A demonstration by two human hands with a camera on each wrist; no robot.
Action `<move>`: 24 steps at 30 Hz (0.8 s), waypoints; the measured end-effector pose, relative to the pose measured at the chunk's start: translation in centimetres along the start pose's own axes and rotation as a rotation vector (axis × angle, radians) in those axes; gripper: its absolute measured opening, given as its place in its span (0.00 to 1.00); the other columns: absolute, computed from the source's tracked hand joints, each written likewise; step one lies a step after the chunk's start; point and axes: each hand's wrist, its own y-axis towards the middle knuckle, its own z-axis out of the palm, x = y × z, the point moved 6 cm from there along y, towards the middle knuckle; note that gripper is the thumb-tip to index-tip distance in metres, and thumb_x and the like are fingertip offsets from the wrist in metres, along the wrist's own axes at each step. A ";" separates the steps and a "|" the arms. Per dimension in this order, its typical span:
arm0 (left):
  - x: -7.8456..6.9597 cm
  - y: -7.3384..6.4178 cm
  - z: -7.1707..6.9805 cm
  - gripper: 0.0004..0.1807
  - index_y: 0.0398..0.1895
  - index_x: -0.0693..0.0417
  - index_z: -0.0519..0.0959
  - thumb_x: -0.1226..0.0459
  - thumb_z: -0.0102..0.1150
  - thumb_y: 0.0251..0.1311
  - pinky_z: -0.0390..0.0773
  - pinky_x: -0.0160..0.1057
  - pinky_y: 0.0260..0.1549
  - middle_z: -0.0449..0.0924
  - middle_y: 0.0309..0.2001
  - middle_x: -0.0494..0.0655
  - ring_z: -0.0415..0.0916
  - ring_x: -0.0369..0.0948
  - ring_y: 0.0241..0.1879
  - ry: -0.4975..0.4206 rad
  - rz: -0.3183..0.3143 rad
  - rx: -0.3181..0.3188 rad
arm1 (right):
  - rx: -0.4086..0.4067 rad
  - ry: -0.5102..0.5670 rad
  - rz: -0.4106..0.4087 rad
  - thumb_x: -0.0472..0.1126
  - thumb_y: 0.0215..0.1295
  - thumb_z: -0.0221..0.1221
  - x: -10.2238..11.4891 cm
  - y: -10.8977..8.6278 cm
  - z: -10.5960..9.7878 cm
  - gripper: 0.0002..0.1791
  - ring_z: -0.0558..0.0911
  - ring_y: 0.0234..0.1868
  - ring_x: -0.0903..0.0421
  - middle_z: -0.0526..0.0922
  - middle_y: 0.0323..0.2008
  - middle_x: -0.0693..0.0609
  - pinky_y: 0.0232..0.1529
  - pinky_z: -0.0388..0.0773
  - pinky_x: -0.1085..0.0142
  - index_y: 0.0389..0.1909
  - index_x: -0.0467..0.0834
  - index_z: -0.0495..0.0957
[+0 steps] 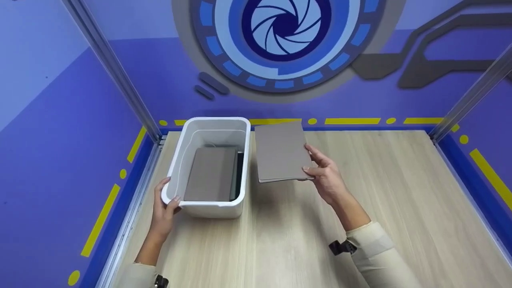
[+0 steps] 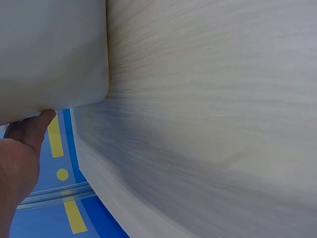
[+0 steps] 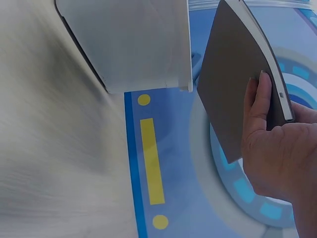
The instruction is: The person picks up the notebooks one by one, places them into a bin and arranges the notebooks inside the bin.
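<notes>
A grey-brown notebook (image 1: 282,152) is held up over the table, just right of a white plastic bin (image 1: 244,176). My right hand (image 1: 329,180) pinches its right edge, thumb on the upper cover and fingers beneath. In the right wrist view the notebook (image 3: 233,74) shows its white page edges. At the bin's near left corner, my left hand (image 1: 163,214) grips the rim. Inside the bin lies another grey-brown notebook (image 1: 212,174), with a dark-edged item (image 1: 239,176) partly hidden along its right side. The left wrist view shows that hand (image 2: 25,153) against the bin's outer wall (image 2: 54,54).
The bin stands on a light wood-grain table (image 1: 380,192), close to the back wall. Blue printed panels (image 1: 280,108) with yellow marks enclose the back and both sides. A metal rail (image 1: 128,236) runs along the left table edge.
</notes>
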 end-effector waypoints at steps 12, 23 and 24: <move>0.0 0.0 0.0 0.36 0.83 0.47 0.51 0.69 0.48 0.76 0.81 0.38 0.47 0.62 0.69 0.58 0.73 0.48 0.58 -0.008 -0.001 -0.003 | 0.026 0.025 -0.009 0.21 0.70 0.52 0.4 0.5 2.1 0.42 0.80 0.57 0.56 0.70 0.63 0.45 0.51 0.82 0.69 0.84 0.40 0.57; 0.0 0.0 0.0 0.36 0.84 0.48 0.50 0.69 0.48 0.77 0.81 0.39 0.47 0.62 0.70 0.58 0.73 0.46 0.57 -0.013 0.006 -0.002 | 0.048 0.029 -0.021 0.21 0.70 0.53 0.6 0.9 3.5 0.42 0.81 0.56 0.55 0.70 0.62 0.44 0.49 0.83 0.68 0.84 0.40 0.58; 0.0 0.0 -0.1 0.36 0.84 0.48 0.50 0.69 0.48 0.77 0.81 0.39 0.47 0.62 0.70 0.58 0.73 0.46 0.57 -0.016 0.008 -0.001 | 0.052 0.026 -0.023 0.21 0.69 0.53 0.6 0.9 3.6 0.42 0.81 0.57 0.55 0.70 0.62 0.44 0.49 0.83 0.68 0.84 0.40 0.58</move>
